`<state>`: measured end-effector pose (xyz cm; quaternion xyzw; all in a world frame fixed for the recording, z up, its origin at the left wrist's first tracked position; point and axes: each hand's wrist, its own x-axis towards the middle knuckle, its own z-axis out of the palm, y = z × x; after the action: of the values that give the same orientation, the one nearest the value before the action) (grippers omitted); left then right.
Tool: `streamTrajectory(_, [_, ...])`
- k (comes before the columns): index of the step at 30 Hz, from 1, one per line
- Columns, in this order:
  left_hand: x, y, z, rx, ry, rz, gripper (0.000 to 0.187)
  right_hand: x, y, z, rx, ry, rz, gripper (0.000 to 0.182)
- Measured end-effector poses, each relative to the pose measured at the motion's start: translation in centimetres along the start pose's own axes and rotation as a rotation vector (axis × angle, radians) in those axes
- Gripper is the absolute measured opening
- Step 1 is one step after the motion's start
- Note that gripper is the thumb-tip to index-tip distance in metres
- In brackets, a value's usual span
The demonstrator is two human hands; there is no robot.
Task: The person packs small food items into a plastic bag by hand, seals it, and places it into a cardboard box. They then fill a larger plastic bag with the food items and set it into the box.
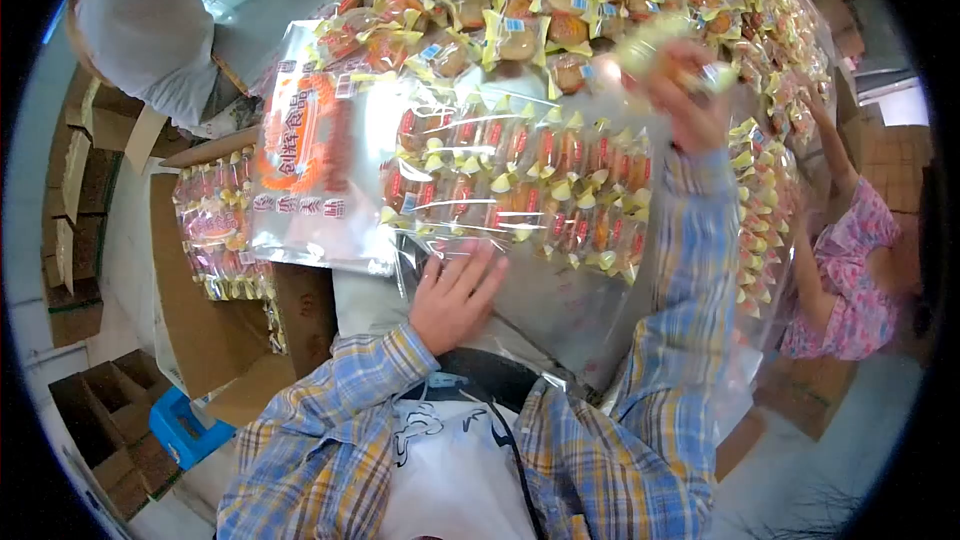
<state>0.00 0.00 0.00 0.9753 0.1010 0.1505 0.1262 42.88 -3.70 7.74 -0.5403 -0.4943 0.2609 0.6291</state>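
Observation:
My left hand [455, 295] lies with fingers stretched out on the near edge of a clear plastic bag [590, 290]. Inside that bag, individually wrapped cakes [510, 210] stand on edge in two rows. Over the far right corner of the bag, my right hand [690, 100] is closed on a wrapped cake [650, 45] with yellow wrapper ends, smeared by motion. Just beyond it spreads a big heap of similar wrapped cakes [515, 35]. Left of the filled bag lies a stack of flat printed bags [300, 145] with orange and red lettering.
A cardboard box [190, 310] holding filled packs [215, 225] stands at the left, near a blue plastic stool [185, 430]. Another person in a pink floral top [850, 280] reaches toward the heap from the right. Someone in light clothing [150, 30] is at the upper left.

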Motion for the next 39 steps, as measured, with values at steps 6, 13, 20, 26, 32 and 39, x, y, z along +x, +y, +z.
streamTrajectory(6, [2.3,-0.3,-0.1,-0.143,0.254,-0.046,0.056,-11.4,-14.0,7.8,0.835,-0.353,0.015,0.032])
streamTrajectory(13, [4.2,0.5,-2.0,-0.009,0.145,-0.158,0.055,-15.8,-16.4,17.5,0.933,-0.471,-0.510,0.034])
streamTrajectory(20, [8.1,-0.7,-1.8,0.093,0.155,-0.173,0.064,-18.2,-16.8,19.1,0.829,-0.507,-0.529,0.038])
streamTrajectory(26, [8.1,-0.6,-1.9,0.130,0.163,-0.130,0.061,-19.4,-17.0,22.0,0.837,-0.371,-0.564,0.031])
streamTrajectory(32, [8.5,-1.6,0.2,0.095,0.275,-0.083,0.045,-18.5,-17.1,22.9,0.852,-0.510,-0.502,0.029])
streamTrajectory(39, [8.9,-2.7,1.6,0.082,0.291,-0.085,0.037,-17.0,-18.4,21.9,0.749,-0.619,-0.358,0.024])
